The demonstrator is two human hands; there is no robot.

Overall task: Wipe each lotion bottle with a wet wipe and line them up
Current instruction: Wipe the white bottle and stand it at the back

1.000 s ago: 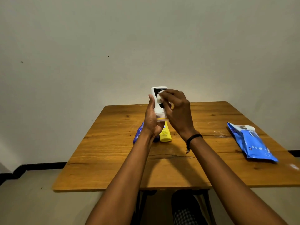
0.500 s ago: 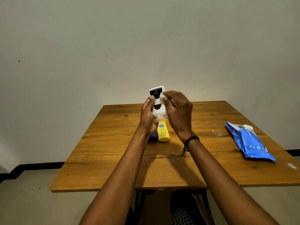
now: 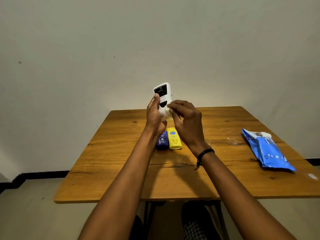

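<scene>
One white bottle (image 3: 163,92) aloft (wipe (image 3: 167,110) against it)

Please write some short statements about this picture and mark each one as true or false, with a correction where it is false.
1. The left hand holds the white bottle above the table. True.
2. The right hand is empty. False: it pinches a white wipe against the bottle.
3. The yellow bottle is on the left of the blue bottle. False: it is on its right, side by side.
4. The blue wipes pack lies on the right part of the table. True.
</scene>
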